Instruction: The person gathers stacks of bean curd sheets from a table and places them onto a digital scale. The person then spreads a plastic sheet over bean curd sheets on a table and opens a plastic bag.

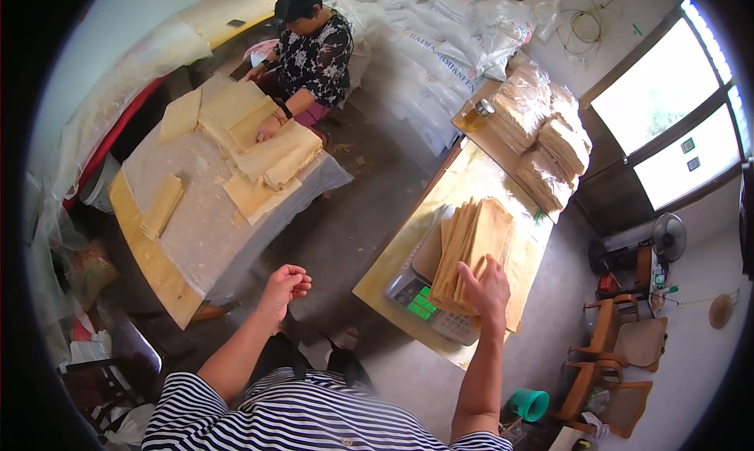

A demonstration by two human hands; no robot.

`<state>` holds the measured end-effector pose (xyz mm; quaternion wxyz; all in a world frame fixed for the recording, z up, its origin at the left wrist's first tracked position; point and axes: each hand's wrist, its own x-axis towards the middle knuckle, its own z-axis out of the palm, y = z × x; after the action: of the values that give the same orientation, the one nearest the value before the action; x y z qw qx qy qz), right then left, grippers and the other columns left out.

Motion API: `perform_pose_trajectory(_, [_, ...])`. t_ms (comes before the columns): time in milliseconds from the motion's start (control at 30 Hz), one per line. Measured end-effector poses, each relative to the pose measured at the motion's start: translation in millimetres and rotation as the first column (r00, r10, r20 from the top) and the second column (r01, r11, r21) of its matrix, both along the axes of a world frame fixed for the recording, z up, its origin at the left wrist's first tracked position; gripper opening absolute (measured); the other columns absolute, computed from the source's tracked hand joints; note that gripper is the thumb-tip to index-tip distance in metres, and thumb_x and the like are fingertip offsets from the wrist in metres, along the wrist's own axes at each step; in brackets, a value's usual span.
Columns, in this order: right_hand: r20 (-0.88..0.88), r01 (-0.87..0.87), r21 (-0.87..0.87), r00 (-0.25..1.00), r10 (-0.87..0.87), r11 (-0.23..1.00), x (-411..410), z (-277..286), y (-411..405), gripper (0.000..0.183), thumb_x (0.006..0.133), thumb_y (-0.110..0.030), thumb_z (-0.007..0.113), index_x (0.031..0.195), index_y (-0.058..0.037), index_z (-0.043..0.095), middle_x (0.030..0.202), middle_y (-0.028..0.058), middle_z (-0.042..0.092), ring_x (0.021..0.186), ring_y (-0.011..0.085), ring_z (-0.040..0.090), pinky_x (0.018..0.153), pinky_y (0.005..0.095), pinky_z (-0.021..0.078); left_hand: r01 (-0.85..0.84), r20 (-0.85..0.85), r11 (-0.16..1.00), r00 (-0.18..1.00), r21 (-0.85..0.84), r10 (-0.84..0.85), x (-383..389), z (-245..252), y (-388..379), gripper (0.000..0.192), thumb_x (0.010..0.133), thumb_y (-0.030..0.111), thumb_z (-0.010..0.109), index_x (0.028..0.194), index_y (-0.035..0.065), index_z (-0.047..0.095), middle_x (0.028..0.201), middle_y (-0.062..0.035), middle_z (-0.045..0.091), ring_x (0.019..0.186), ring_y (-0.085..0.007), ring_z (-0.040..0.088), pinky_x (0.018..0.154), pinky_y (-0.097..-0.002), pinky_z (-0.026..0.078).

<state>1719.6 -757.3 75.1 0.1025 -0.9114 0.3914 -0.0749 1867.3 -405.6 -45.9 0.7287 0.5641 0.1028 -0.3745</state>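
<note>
My right hand [488,289] rests on the near end of a stack of folded, thin tan sheets [471,245], its thumb and fingers spread over the top layers. The stack lies on a digital scale [439,315] with a lit green display, which stands on the right table [377,274]. Whether the fingers grip a sheet cannot be told. More tan sheets [518,292] lie to the right of the stack, partly hidden. My left hand [287,286] is raised over the floor between the two tables, fingers curled loosely, with nothing visible in it.
A co-worker [315,56] handles flat sheets [247,115] at the plastic-covered left table [156,286]. Bagged stacks [545,133] and a glass jar [477,112] sit on a board beyond the scale. White sacks [412,45] are piled behind. Wooden chairs [607,327] and a green bucket [529,405] stand right.
</note>
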Motion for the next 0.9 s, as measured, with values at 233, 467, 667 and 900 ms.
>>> perform_pose_trajectory(233, [0.107,-0.071,0.056,0.992,0.065,0.996,-2.1,-6.6,-31.9,0.022,0.077,-0.019,0.054,0.089,-0.0015,0.059,0.073,0.0191,0.060,0.068,0.0338,0.057,0.062,0.0399,0.0441,-0.048,-0.001,0.996,0.999,-0.080,0.048,-8.5,-6.0,1.0,0.011,0.086,0.013,0.053,0.095,0.0064,0.055,0.086,-0.0073,0.063,0.073,-0.0127,0.061,0.064,-0.0245,0.050])
perform_pose_trajectory(467, [0.498,-0.165,-0.113,0.844,0.200,0.980,-9.3,16.5,-29.3,0.018,0.085,-0.011,0.046,0.098,-0.0024,0.055,0.073,0.0125,0.058,0.062,0.0247,0.053,0.057,0.0343,0.0437,-0.042,-0.012,0.998,0.999,-0.036,0.042,-0.1,-27.6,14.1,0.016,0.085,0.014,0.055,0.098,0.0047,0.054,0.091,-0.0080,0.062,0.079,-0.0146,0.061,0.068,-0.0260,0.049])
perform_pose_trajectory(667, [0.604,-0.597,-0.074,0.611,0.512,0.799,77.0,-27.0,58.1,0.026,0.078,0.001,0.043,0.101,0.0006,0.055,0.078,0.0066,0.056,0.071,0.0163,0.055,0.062,0.0250,0.0442,-0.115,-0.006,0.993,0.993,-0.007,0.115,47.2,-43.8,46.0,0.020,0.082,0.016,0.056,0.098,0.0051,0.054,0.086,-0.0066,0.061,0.074,-0.0138,0.060,0.061,-0.0242,0.048])
perform_pose_trajectory(900, [0.436,-0.461,0.849,0.887,0.151,0.256,183.0,-123.4,246.1,0.020,0.075,0.005,0.048,0.093,0.0015,0.055,0.079,0.0020,0.058,0.068,0.0057,0.052,0.059,0.0181,0.0416,-0.344,0.195,0.867,0.937,0.360,0.291,180.0,-140.7,162.1,0.017,0.077,0.017,0.056,0.089,0.0062,0.056,0.078,-0.0075,0.061,0.072,-0.0191,0.060,0.061,-0.0312,0.048])
